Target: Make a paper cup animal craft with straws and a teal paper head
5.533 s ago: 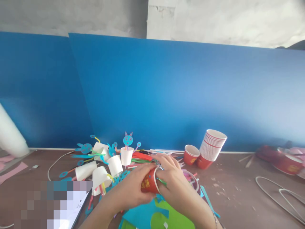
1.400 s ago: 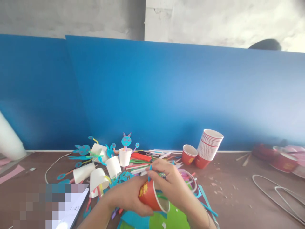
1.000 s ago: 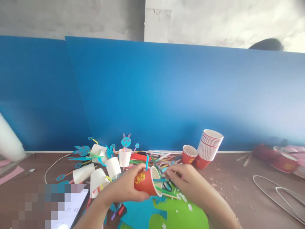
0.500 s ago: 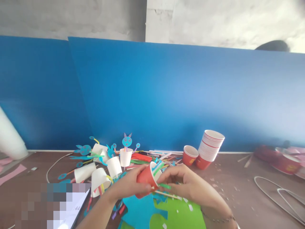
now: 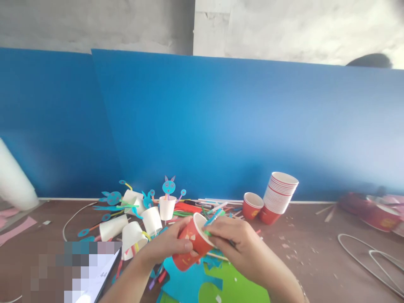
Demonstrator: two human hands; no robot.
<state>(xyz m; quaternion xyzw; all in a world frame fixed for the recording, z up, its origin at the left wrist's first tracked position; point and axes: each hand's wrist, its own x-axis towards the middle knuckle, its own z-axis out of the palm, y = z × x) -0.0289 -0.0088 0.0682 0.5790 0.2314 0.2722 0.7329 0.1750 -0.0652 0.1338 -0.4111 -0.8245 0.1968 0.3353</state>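
Observation:
My left hand is wrapped round a red paper cup with a white rim, tilted so that its mouth points up and right. At that mouth, my right hand has its fingers pinched together on straws. A blue straw sticks up past the fingertips, and a bit of green straw shows at the rim; their lower ends are hidden. Under the hands lie blue paper and green paper with cut edges and small scraps.
White cups with straws and blue paper cutouts lie at the left; one figure cup stands upright. Loose straws lie behind my hands. A red cup and a leaning cup stack stand right. A phone lies front left.
My right hand has closed in at the cup's mouth, and the green straw below its fingers no longer shows. The cup has turned and come slightly down and left with my left hand.

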